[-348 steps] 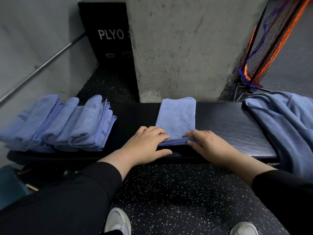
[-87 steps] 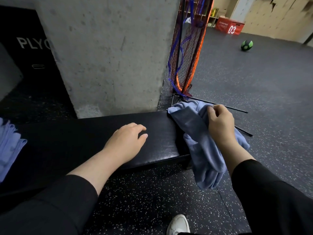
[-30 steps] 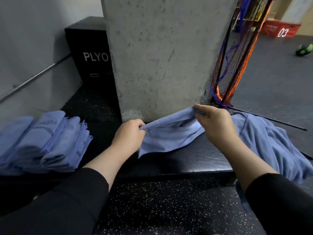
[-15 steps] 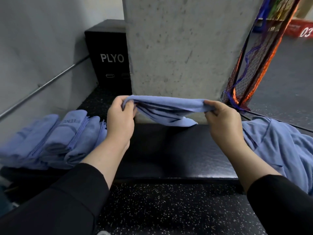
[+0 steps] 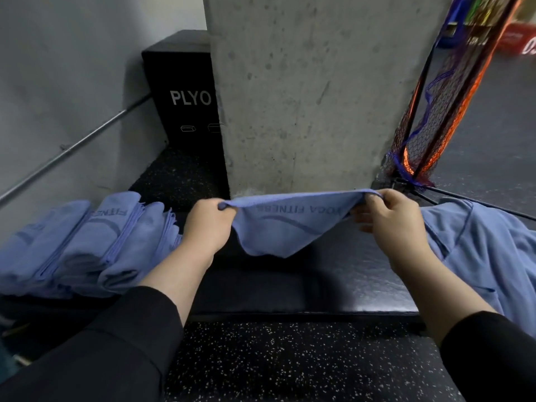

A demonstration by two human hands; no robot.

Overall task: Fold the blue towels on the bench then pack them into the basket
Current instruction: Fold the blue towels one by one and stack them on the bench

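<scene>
Blue towel (image 5: 285, 227) stretched above the black desk (image 5: 333, 282), left hand (image 5: 208, 224) fingers pinching one top corner, right hand (image 5: 391, 224) fingers pinching the other, folded towels (image 5: 84, 245) stacked left, unfolded towels (image 5: 487, 256) heaped right.

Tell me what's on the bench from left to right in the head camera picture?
Folded towels → left hand → the towel stretched between both hands → right hand → pile of unfolded towels.
</scene>
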